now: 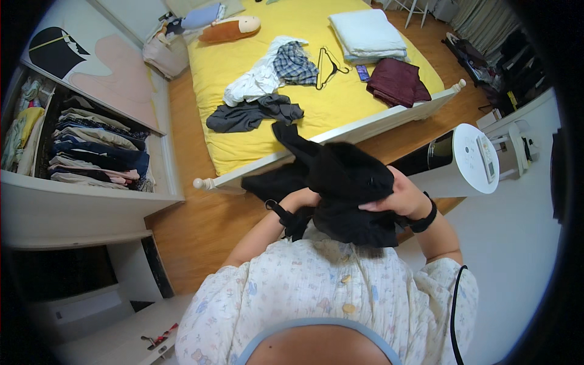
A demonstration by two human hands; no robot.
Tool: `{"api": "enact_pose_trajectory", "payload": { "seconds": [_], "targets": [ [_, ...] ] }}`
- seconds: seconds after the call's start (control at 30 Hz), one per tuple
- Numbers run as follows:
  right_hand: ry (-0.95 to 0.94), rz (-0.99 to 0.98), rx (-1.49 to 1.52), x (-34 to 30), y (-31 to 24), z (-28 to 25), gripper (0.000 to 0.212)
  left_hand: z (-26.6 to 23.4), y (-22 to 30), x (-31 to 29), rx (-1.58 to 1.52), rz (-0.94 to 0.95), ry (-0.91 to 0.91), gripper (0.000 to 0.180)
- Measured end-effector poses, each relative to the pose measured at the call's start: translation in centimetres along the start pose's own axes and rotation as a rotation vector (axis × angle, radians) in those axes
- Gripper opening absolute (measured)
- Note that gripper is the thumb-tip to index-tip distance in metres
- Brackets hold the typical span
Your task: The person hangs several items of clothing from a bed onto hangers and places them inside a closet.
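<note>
One black garment (353, 173) is held up before the chest, near the foot of the bed (334, 104); the right hand (404, 194) grips its side; the left hand (306, 198) is partly hidden by the cloth, so I cannot tell how far its fingers are closed; the garment is bunched, neither folded nor on a hanger; on the bed, the maroon cloth (395, 80) and pale blue quilt (368, 33) lie folded, seemingly done; the white garment (258, 76), plaid garment (296, 64) and dark grey garment (243, 115) lie crumpled, apparently not yet dealt with; a bare black hanger (335, 68) lies beside the plaid one.
</note>
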State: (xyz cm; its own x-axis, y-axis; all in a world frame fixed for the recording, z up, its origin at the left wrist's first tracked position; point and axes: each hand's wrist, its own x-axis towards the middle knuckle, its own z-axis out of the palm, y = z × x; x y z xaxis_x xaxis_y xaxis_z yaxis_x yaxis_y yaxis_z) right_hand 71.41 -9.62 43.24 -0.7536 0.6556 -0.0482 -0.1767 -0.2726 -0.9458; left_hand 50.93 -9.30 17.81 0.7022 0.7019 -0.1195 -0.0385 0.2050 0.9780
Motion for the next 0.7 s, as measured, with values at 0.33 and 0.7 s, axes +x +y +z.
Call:
{"api": "enact_pose_trajectory", "payload": {
  "seconds": [0.33,0.7],
  "targets": [
    [0.435,0.211,0.339,-1.3,4.8,-4.9,0.02,3.2,2.9,-1.9,0.346,0.003,0.497,0.042],
    [0.297,0.204,0.311,-1.1,10.2,-4.4,0.026,11.9,12.0,-1.0,0.736,0.196,0.708,0.064]
  ]
}}
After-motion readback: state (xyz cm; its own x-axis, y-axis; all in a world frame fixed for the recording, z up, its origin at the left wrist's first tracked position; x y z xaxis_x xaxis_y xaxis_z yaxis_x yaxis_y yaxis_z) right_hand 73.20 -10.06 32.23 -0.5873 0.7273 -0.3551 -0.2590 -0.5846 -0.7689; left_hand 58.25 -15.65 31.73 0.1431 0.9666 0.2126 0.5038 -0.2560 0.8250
